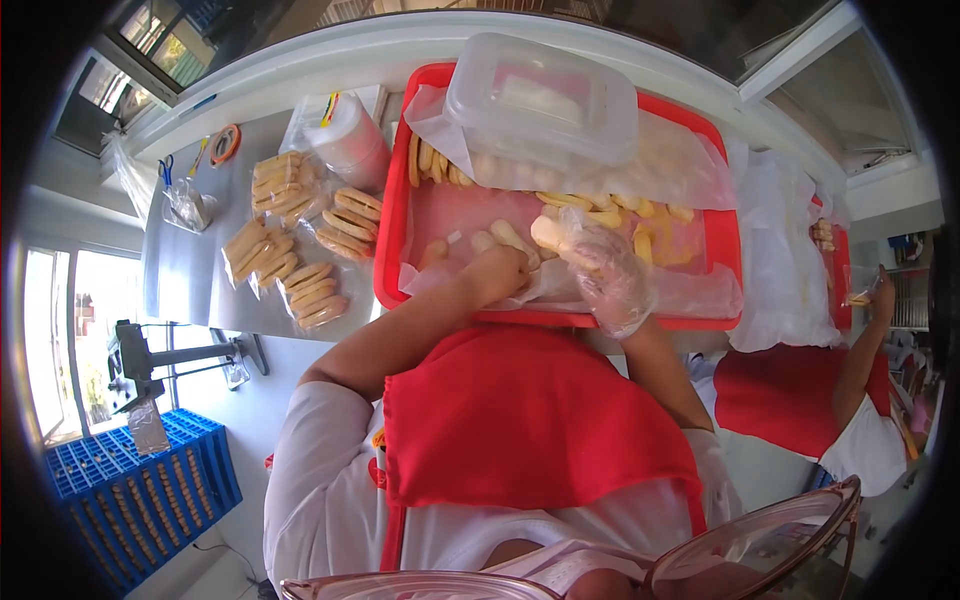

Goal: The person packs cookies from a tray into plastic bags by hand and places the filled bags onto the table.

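Note:
In front of me is a red tray (393, 240) lined with translucent paper, holding rows of pale finger-shaped biscuits (650, 215). My left hand (497, 274), bare, is over the tray's front part with its fingers curled; biscuits lie just beyond it, and what its fingertips hold is hidden. My right hand (607, 268) wears a clear plastic glove and is closed around pale biscuits (553, 232) above the tray, right of my left hand. A clear plastic container (543, 98) rests on the paper over the tray's back part.
Bagged biscuits (285, 187) lie on the metal table (190, 280) at left, near a plastic roll (350, 140), orange tape (225, 144) and blue scissors (166, 170). Blue crates (150, 480) stand lower left. At right, a person in a red apron (775, 395) works beside another red tray (841, 270).

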Demonstrator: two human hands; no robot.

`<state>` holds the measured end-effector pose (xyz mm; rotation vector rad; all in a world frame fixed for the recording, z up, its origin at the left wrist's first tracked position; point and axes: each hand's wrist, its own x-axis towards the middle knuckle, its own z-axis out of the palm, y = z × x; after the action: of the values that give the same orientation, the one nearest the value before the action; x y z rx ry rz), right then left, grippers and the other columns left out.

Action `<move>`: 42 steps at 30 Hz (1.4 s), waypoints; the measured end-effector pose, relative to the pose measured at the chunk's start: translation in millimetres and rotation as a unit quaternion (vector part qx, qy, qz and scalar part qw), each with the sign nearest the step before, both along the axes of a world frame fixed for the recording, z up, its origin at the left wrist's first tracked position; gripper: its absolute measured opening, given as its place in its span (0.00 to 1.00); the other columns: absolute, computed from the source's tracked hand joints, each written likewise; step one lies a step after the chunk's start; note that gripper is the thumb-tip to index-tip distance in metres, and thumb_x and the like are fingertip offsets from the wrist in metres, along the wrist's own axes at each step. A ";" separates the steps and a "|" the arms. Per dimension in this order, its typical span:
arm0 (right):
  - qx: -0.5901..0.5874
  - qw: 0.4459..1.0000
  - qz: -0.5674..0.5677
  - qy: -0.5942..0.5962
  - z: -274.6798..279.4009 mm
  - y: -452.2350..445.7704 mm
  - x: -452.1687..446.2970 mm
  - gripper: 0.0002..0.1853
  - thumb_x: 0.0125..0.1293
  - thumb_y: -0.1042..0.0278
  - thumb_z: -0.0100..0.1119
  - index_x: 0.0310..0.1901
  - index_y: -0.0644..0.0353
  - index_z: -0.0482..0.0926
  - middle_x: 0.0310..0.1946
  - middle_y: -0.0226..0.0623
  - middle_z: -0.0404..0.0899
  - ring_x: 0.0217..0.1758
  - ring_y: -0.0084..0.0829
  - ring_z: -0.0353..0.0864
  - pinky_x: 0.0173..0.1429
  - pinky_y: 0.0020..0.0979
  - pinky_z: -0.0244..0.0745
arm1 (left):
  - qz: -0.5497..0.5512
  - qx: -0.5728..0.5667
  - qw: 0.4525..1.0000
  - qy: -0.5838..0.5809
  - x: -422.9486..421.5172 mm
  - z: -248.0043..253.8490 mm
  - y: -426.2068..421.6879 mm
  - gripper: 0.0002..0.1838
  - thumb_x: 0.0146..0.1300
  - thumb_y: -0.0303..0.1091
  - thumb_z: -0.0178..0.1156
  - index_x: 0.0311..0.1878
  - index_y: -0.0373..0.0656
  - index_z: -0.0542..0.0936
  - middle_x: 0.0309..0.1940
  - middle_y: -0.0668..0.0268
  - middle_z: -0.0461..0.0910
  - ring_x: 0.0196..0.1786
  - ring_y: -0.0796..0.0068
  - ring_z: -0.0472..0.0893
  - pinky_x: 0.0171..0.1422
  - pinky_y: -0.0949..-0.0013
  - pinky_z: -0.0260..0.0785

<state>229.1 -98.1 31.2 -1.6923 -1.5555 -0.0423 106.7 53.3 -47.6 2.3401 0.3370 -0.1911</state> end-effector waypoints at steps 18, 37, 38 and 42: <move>-0.208 0.977 0.054 0.000 -40.2 -10.6 6.8 0.18 0.50 0.75 0.55 0.45 0.56 0.74 0.47 0.45 0.71 0.53 0.43 0.68 0.55 0.38 0.67 | 0.255 -0.311 0.909 -0.109 0.0 -11.5 16.0 0.09 0.50 0.29 0.59 0.34 0.35 0.78 0.23 0.61 0.78 0.28 0.70 0.79 0.35 0.72 0.71; -0.173 0.984 0.037 0.035 -45.8 -19.5 19.7 0.15 0.51 0.71 0.59 0.43 0.59 0.74 0.49 0.47 0.71 0.53 0.43 0.69 0.56 0.36 0.65 | 0.112 0.075 0.991 -0.007 -0.2 2.7 5.9 0.15 0.51 0.31 0.55 0.45 0.42 0.72 0.48 0.57 0.69 0.49 0.54 0.72 0.50 0.58 0.67; -0.168 0.984 0.033 0.038 -50.3 -20.8 20.9 0.16 0.50 0.71 0.59 0.43 0.59 0.74 0.49 0.47 0.71 0.53 0.43 0.69 0.56 0.36 0.65 | 0.109 0.089 0.990 -0.017 -0.2 3.5 5.9 0.14 0.52 0.31 0.55 0.44 0.43 0.73 0.48 0.58 0.69 0.48 0.56 0.72 0.49 0.58 0.67; -0.135 0.988 0.019 0.066 -56.4 -21.0 22.4 0.16 0.49 0.74 0.59 0.42 0.59 0.74 0.46 0.45 0.72 0.50 0.42 0.72 0.54 0.35 0.67 | 0.124 0.098 0.987 -0.019 4.2 -7.1 9.8 0.10 0.54 0.31 0.54 0.40 0.44 0.75 0.43 0.60 0.74 0.43 0.55 0.75 0.47 0.59 0.67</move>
<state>251.5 -119.1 -25.2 -1.8307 -1.5456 0.3069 110.9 63.1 -54.7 2.4629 0.6476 0.0084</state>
